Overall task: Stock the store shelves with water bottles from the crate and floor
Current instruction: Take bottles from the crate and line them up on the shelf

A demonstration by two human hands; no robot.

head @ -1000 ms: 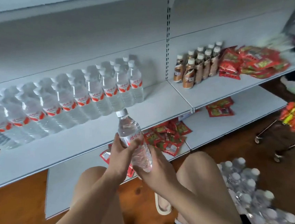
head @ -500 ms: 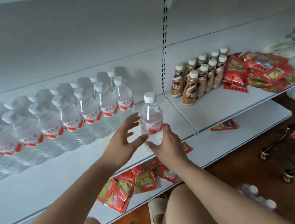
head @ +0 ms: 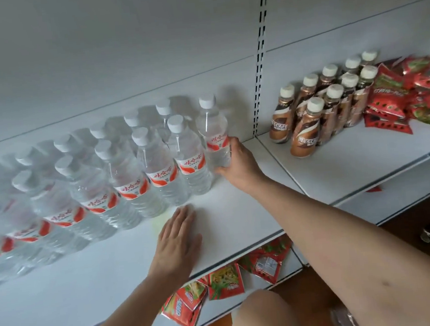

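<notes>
Right hand [head: 237,161] outstretched, gripping a bottle [head: 212,126]; left hand [head: 179,241] flat, fingers straight.

Soft, even daylight — left edge blurred, warped.

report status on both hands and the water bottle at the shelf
Right hand grips clear plastic water bottle, white cap, red label, upright at right end of rows. Left hand flat on white shelf. Brown coffee bottles apart, right.

One wide-angle camera worn on the head looks forward and down. It sits close to the white metal shelf [head: 226,214], tilted.
</notes>
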